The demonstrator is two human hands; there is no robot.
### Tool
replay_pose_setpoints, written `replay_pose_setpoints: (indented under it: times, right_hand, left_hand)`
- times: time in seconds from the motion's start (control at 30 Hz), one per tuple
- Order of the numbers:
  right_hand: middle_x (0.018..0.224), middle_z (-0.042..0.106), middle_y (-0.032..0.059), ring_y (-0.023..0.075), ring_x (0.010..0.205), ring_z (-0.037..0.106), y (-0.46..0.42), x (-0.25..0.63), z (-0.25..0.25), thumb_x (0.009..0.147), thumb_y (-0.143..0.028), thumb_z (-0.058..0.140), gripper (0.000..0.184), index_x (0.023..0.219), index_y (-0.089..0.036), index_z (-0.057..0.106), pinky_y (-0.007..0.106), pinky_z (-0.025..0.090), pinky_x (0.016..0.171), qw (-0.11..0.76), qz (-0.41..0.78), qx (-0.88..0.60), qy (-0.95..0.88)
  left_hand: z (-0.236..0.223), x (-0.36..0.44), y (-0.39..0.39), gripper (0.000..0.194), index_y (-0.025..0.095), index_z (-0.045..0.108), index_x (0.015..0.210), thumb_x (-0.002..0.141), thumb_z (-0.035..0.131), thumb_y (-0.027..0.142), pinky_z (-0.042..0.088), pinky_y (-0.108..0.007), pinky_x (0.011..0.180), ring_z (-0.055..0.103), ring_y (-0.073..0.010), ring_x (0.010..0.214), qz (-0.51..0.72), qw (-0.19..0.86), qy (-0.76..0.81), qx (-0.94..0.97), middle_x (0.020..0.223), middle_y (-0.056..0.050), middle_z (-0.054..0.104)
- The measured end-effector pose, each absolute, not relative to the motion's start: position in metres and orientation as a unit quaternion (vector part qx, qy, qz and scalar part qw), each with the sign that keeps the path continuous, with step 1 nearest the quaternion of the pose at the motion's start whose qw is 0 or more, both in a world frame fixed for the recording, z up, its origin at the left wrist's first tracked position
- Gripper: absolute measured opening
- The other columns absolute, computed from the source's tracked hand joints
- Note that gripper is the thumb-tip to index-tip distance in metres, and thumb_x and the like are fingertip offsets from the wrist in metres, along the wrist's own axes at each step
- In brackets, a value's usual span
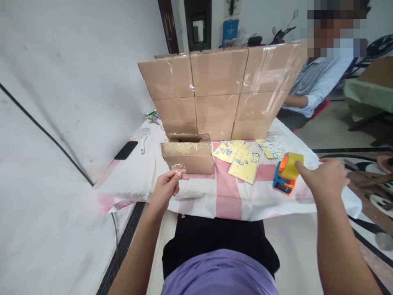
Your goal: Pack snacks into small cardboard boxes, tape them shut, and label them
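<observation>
My left hand (167,186) pinches a short piece of clear tape (178,166) between thumb and fingertips. It is just in front of a small open cardboard box (190,159), whose upper edge has tape along it. My right hand (330,176) is beside a blue and orange tape dispenser (285,180) carrying a yellowish tape roll (293,164). Its thumb is stretched out and overlaps the roll's right edge in view; whether it touches cannot be made out. The other fingers are apart from the thumb and hold nothing visible.
A tall taped cardboard panel (216,78) stands behind the box. Yellow cards (245,164) with small cut-out pictures lie on the pink and white cloth (229,200). A black phone (126,150) and a white slotted spoon (143,135) are at left. A person (325,78) sits beyond the panel.
</observation>
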State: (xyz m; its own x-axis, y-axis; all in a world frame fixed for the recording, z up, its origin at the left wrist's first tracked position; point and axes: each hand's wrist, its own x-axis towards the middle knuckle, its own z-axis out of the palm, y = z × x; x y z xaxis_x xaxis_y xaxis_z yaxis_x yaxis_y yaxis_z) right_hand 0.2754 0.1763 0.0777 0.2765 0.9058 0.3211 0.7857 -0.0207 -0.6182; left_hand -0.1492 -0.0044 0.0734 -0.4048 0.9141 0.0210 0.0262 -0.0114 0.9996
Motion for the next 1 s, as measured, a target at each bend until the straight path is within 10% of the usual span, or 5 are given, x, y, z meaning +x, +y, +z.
replay_pose_setpoints:
  times: [0.2,0.4,0.6,0.77,1.0]
  right_hand:
    - [0.105,0.062,0.0092,0.0270,0.096,0.062,0.090,0.155,0.117,0.088,-0.045,0.068,0.036,0.116,-0.023,0.067,0.042,0.051,0.082,0.350,0.172,-0.361,-0.847]
    - [0.090,0.060,0.0066,0.0223,0.089,0.055,0.065,0.110,0.130,0.097,-0.019,0.056,0.019,0.081,-0.019,0.066,0.038,0.041,0.079,0.305,0.054,-0.230,-0.923]
    - [0.088,0.057,0.0033,0.0190,0.083,0.055,0.049,0.153,0.173,0.095,-0.014,0.060,0.009,0.094,-0.022,0.065,0.035,0.042,0.074,0.429,0.113,-0.199,-0.874]
    - [0.092,0.059,0.0039,0.0189,0.083,0.059,0.070,0.154,0.212,0.097,-0.021,0.061,0.011,0.088,-0.022,0.066,0.034,0.044,0.072,0.386,0.128,-0.245,-0.880]
    - [0.081,0.058,0.0017,0.0137,0.072,0.055,0.083,0.106,0.236,0.100,-0.033,0.058,0.021,0.085,-0.020,0.065,0.029,0.045,0.067,0.341,0.275,-0.059,-0.897]
  left_hand:
    - [0.074,-0.086,0.003,0.038,0.015,0.076,0.101,0.092,0.059,0.048,0.035,-0.021,0.042,0.042,-0.0053,0.042,0.475,0.415,0.567,0.529,0.087,-0.007,0.077]
    - [0.068,-0.064,0.013,0.037,0.019,0.076,0.118,0.096,0.056,0.041,0.047,-0.023,0.054,0.060,-0.0122,0.058,0.450,0.358,0.549,0.607,0.084,-0.005,0.077]
    - [0.062,-0.124,0.041,0.038,0.017,0.071,0.121,0.094,0.055,0.039,0.059,-0.035,0.077,0.072,-0.0212,0.079,0.488,0.131,0.671,0.542,0.088,-0.008,0.078]
    - [0.086,-0.175,0.091,0.059,0.025,0.053,0.149,0.093,0.057,0.043,0.028,-0.056,0.122,0.035,-0.0339,0.151,0.398,-0.099,0.715,0.567,0.162,-0.012,0.043]
    - [0.089,-0.187,0.119,0.057,0.030,0.041,0.158,0.103,0.034,0.044,0.016,-0.062,0.125,0.032,-0.0295,0.153,0.216,-0.114,0.723,0.647,0.162,-0.007,0.043]
